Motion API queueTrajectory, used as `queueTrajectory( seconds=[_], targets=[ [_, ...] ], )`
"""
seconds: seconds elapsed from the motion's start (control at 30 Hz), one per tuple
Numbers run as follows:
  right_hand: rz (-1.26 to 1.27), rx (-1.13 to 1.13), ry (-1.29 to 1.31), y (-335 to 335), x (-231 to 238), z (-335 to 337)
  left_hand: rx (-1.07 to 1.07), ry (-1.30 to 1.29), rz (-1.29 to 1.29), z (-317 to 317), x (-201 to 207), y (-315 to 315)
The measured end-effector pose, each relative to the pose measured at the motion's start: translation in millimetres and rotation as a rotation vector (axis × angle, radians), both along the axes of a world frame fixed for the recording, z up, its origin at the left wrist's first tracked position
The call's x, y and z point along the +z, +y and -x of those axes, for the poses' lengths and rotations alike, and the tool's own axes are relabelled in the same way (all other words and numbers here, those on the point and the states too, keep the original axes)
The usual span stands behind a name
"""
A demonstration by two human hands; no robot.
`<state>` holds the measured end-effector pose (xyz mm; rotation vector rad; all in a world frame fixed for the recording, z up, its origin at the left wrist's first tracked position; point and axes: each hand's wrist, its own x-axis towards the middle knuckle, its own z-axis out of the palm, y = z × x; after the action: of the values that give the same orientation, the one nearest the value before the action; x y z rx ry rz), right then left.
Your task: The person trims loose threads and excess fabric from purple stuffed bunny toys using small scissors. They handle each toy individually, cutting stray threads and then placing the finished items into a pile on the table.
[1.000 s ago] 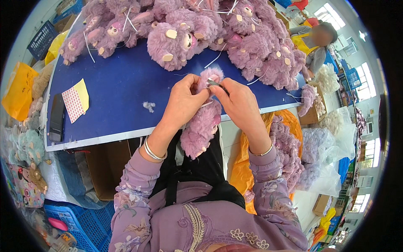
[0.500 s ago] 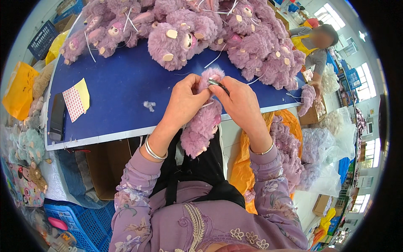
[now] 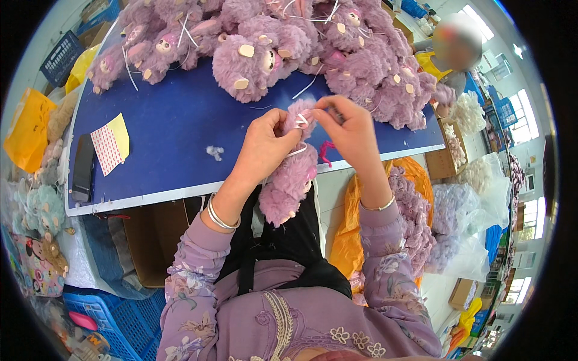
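A fluffy mauve plush toy (image 3: 288, 183) hangs over the table's near edge, its pink-trimmed face turned to the right. My left hand (image 3: 265, 143) is closed on its upper part, thumb and forefinger pinching the fur. A white cord (image 3: 301, 121) shows at the pinch, and another white band crosses the toy lower down. My right hand (image 3: 349, 127) is closed, fingertips at the toy's top right. Tucked inside its curled fingers is a small dark metal tool (image 3: 336, 113), blurred, its kind unclear. A bright pink strand (image 3: 326, 154) lies below the right hand.
Mauve plush toys (image 3: 253, 57) with white cords pile along the far side of the blue table (image 3: 174, 132). A phone (image 3: 82, 168), a sticker sheet (image 3: 108, 147) and white fluff (image 3: 214, 152) lie left. An orange bag (image 3: 346, 234) stands right; a co-worker (image 3: 454, 48) is beyond.
My right hand has shifted slightly right and up, the dark tool going from its fingertips into its curled fingers. White cord and the pink strand now show. The co-worker's mauve piece has moved up.
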<state>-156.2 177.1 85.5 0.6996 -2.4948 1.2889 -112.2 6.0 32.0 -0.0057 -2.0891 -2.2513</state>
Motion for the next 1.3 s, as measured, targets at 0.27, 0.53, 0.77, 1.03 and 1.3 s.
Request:
queueTrajectory(
  seconds=[0.27,0.53,0.77,1.03,1.3],
  targets=[
    [0.761,-0.289,-0.202,72.7,14.4,33.3,-0.050,-0.114,-0.187,-2.0,-7.1,-9.3],
    [0.402,0.231,-0.636,48.0,-61.8,-66.8,-0.045,-0.135,-0.742,-17.5,-5.7,-6.0],
    [0.550,0.137,-0.654,15.0,-69.1,-105.6,0.043,-0.096,-0.722,-21.6,-0.5,14.2],
    [1.010,-0.283,-0.306,109.3,-57.7,-133.5,-0.328,0.024,-0.600,-44.7,15.6,12.5],
    [1.466,-0.869,0.000,325.2,-116.2,-205.3,-0.242,-0.036,-0.418,-49.9,-5.6,-14.7]
  ],
)
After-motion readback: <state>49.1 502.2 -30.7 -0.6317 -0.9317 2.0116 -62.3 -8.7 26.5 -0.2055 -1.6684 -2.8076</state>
